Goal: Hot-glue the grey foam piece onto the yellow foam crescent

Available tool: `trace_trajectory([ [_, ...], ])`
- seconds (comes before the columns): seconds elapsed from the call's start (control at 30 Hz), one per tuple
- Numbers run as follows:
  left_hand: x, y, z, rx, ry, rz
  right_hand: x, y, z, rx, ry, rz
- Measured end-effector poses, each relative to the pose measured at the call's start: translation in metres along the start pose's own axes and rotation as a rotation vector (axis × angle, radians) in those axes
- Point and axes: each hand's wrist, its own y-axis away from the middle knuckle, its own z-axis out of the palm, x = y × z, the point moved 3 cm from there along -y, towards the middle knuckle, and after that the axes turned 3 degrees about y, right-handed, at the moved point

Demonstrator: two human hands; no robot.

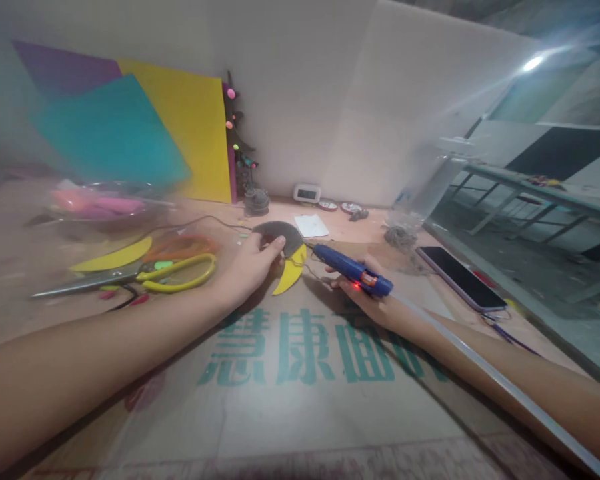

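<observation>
My left hand grips a crescent-shaped piece between thumb and fingers. Its upper part is dark grey, as if covered with yarn, and its lower tip is bare yellow. In my right hand is a blue hot glue gun with a small red light glowing. A long translucent glue stick trails from its back end. The gun's nozzle points left, close to the crescent's right edge; I cannot tell whether they touch. A thin strand hangs from the crescent toward my right hand.
Yellow-handled scissors and another yellow crescent lie left of my left arm. A phone rests near the table's right edge, by grey yarn. Coloured sheets lean on the wall, beside a small clock.
</observation>
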Motion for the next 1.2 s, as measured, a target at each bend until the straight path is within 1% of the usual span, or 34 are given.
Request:
trace_trajectory([
  [0.07, 0.0, 0.0, 0.0, 0.009, 0.004, -0.014, 0.0, 0.001, 0.001, -0.026, -0.025, -0.01],
  [0.2, -0.002, 0.0, -0.002, 0.01, 0.034, -0.041, -0.005, 0.002, 0.0, -0.044, -0.002, -0.053],
  [0.3, -0.002, 0.0, -0.002, -0.02, 0.031, -0.046, -0.009, -0.001, 0.0, -0.062, 0.008, -0.028],
  [0.43, 0.001, 0.002, -0.001, -0.025, 0.011, -0.038, -0.009, -0.004, -0.001, -0.06, 0.035, 0.012],
  [0.53, 0.005, 0.003, -0.001, -0.027, -0.036, 0.006, -0.003, -0.004, -0.001, -0.048, 0.046, -0.002],
  [0.67, 0.007, 0.003, -0.002, -0.003, -0.153, 0.081, 0.006, -0.005, 0.0, -0.042, 0.063, -0.005],
  [0.73, 0.007, 0.003, -0.002, -0.009, -0.175, 0.116, 0.006, -0.005, 0.0, -0.056, 0.051, 0.001],
  [0.87, 0.007, 0.002, -0.001, -0.055, -0.189, 0.162, -0.002, -0.005, -0.002, -0.067, 0.034, 0.003],
  [0.93, 0.007, 0.002, -0.001, -0.035, -0.196, 0.157, -0.004, -0.004, -0.003, -0.03, 0.04, -0.019],
  [1.03, 0.007, 0.0, -0.003, 0.017, -0.179, 0.098, -0.001, -0.002, -0.002, 0.036, 0.067, -0.058],
  [1.13, 0.004, -0.001, -0.004, 0.023, -0.102, 0.022, 0.004, 0.0, 0.003, 0.006, 0.112, -0.129],
  [1.2, 0.001, -0.003, -0.004, 0.021, -0.061, 0.004, 0.005, 0.0, 0.004, -0.012, 0.122, -0.174],
])
